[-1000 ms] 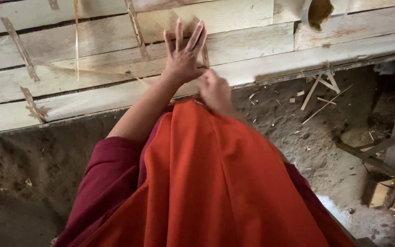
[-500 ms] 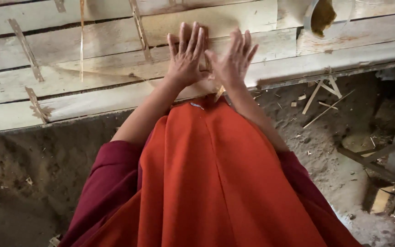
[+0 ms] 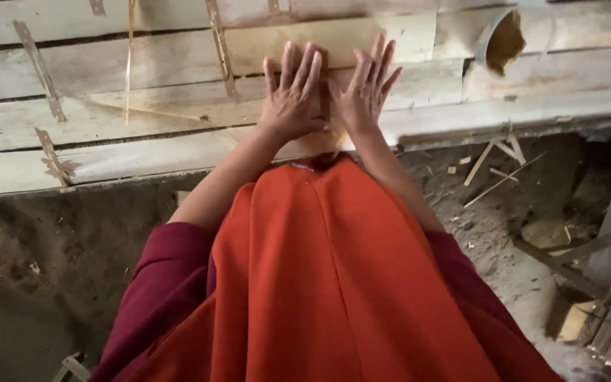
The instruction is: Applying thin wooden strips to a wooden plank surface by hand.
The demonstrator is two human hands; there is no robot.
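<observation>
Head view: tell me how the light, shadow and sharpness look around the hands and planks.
Head view: soft, even daylight on the pale planks, no glare; left hand and right hand lie flat on them, fairly sharp, casting only faint shadows; the orange cloth close to the lens looks smooth and slightly soft; the dirt ground under the planks falls into dim shade.

both arms are being stretched forward and slightly inward, bare from the elbows down, with dark red sleeves being worn above. the left hand (image 3: 293, 95) is being held flat, palm down, its fingers (image 3: 298, 65) being kept straight, close together and pointed away from the body. the right hand (image 3: 363, 92) is being laid flat just beside it, its fingers (image 3: 380, 60) being spread a little wider. nothing is being gripped by either hand.
</observation>
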